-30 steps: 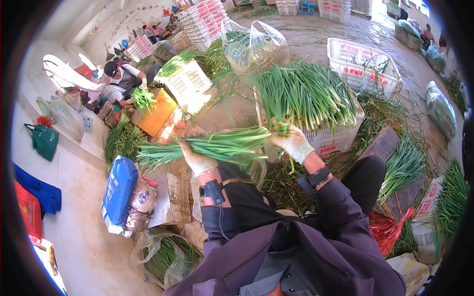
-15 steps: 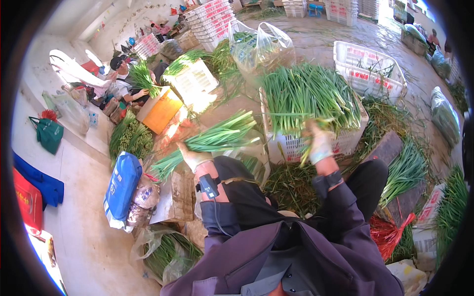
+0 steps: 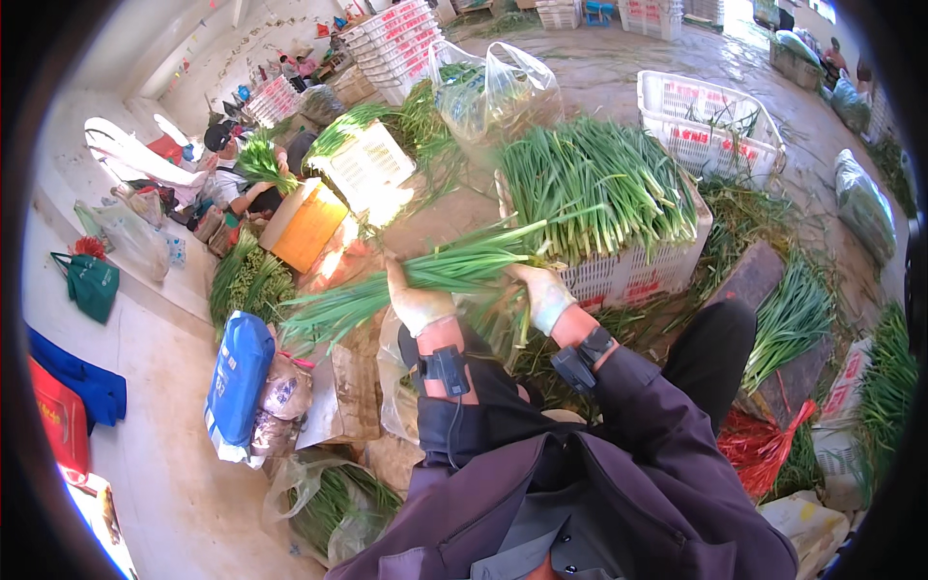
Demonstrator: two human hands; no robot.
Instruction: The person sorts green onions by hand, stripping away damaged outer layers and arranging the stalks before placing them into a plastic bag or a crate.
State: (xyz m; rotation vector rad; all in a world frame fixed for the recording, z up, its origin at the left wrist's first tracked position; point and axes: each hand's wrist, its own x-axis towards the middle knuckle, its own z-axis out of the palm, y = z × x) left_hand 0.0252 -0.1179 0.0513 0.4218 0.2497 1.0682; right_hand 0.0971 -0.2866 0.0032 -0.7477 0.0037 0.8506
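Observation:
A loose bunch of chives (image 3: 464,267), long and green with pale stalk ends, lies across in front of my knees. My left hand (image 3: 421,302), in a whitish glove, is closed around its middle, with the leaf tips spreading out to the left. My right hand (image 3: 543,294), gloved too, is closed at the stalk end, and a few thin stems hang below its fingers. Just beyond my right hand stands a white plastic crate (image 3: 638,275), heaped with more chives (image 3: 599,188) whose pale ends point toward me.
Behind the heap is another white crate (image 3: 710,116), beside a clear plastic bag (image 3: 498,106) of greens. At the right, chives lie on a board (image 3: 749,275) near red ties (image 3: 764,449). A blue package (image 3: 239,377) stands left. A co-worker (image 3: 237,169) handles greens behind an orange box (image 3: 302,227).
My right hand has come left and nearer, away from the crate to the stalk end of the held bunch. My left hand has shifted slightly right with the bunch. The view has turned slightly.

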